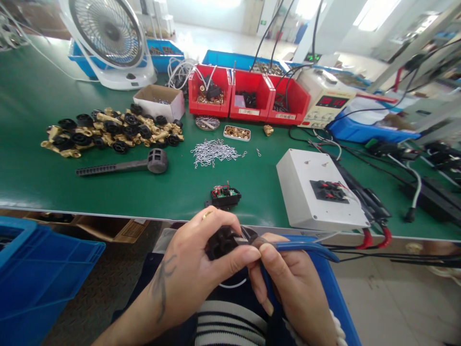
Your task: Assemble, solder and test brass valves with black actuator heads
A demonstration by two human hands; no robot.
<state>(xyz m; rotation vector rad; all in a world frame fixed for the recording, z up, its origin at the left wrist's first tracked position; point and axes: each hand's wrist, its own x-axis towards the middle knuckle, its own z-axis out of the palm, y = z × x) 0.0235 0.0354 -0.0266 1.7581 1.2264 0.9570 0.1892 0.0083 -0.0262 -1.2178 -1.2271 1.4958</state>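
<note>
My left hand (196,262) is closed around a small black round plastic part (220,241), held over my lap just below the table's front edge. My right hand (291,283) grips blue-handled pliers (304,247) whose jaws meet the black part. A thin white wire (234,284) loops beneath both hands. On the green mat just beyond them lies a small black module with a circuit board (225,196).
A white box with red and black terminals (317,190) sits at right, cables beside it. A pile of brass-and-black fittings (111,130), a grey handled tool (124,166), metal clips (214,153), red bins (248,93), a fan (108,38). A blue crate (39,274) stands at left.
</note>
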